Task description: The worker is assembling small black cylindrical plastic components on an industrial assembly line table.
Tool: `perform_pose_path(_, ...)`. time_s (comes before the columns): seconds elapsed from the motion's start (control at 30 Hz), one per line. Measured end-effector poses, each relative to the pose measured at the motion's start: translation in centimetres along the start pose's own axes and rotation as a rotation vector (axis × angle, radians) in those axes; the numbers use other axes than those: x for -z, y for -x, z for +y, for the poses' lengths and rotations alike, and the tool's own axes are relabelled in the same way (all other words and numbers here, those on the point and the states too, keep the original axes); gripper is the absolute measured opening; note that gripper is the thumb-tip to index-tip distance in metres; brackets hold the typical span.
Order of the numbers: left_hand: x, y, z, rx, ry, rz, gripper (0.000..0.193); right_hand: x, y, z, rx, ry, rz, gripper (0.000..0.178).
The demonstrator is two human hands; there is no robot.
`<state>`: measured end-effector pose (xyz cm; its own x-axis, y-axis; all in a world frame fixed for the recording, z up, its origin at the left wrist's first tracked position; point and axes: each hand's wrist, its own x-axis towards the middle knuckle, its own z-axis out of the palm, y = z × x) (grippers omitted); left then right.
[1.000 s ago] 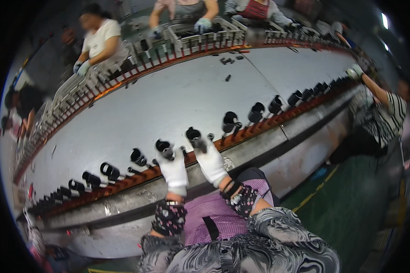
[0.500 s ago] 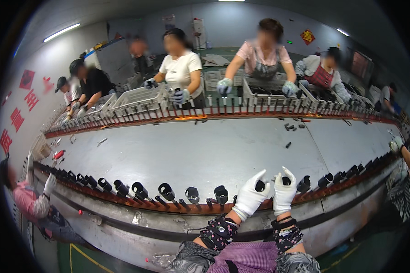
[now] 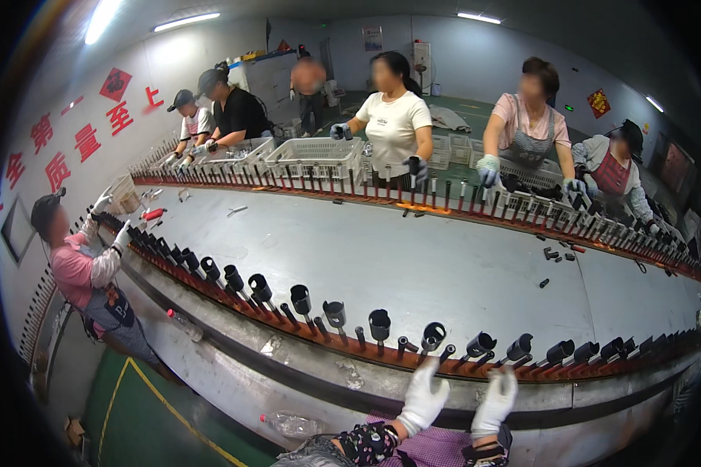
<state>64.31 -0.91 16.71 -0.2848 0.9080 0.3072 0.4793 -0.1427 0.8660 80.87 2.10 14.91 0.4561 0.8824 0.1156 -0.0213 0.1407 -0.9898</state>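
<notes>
My left hand (image 3: 424, 398), in a white glove, is open near the front edge of the bench, its fingertips just below a black notched cup (image 3: 433, 336) on a post. Beside it my right hand (image 3: 496, 402), also gloved in white, has its blurred fingers stretched upward, below another black cup (image 3: 481, 344). No object shows in either hand. Several such black cups stand tilted on posts along a reddish-brown rail (image 3: 343, 345), with short dark rods (image 3: 360, 337) between some of them.
Beyond the grey tabletop (image 3: 366, 257), co-workers stand behind a second row of posts and pale crates (image 3: 311, 156). Small black parts (image 3: 551, 254) lie at the right. Another person (image 3: 86, 265) works at the left end. A plastic bottle (image 3: 292, 424) lies near my left forearm.
Both hands have left the black cups they were around and drawn back toward me. Those cups now stand on their posts. The view has swung and tilted, showing more of the left side.
</notes>
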Motion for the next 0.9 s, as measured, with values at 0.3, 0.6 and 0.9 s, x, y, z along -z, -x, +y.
perform_pose_path(0.3,-3.0,-8.0,8.4,-0.201,0.199,-0.138,0.079,-3.5,-9.3,-7.6,0.087,0.003,0.078,0.054)
perform_pose_path(0.6,-2.3,-10.6,3.5,-0.117,0.259,0.046,0.054,-8.0,-6.8,-3.5,0.176,0.028,-0.012,0.055)
perform_pose_path(0.9,-0.9,0.9,-2.6,0.070,0.102,-0.179,0.067,0.1,0.4,0.5,-0.322,-0.118,-0.039,0.035)
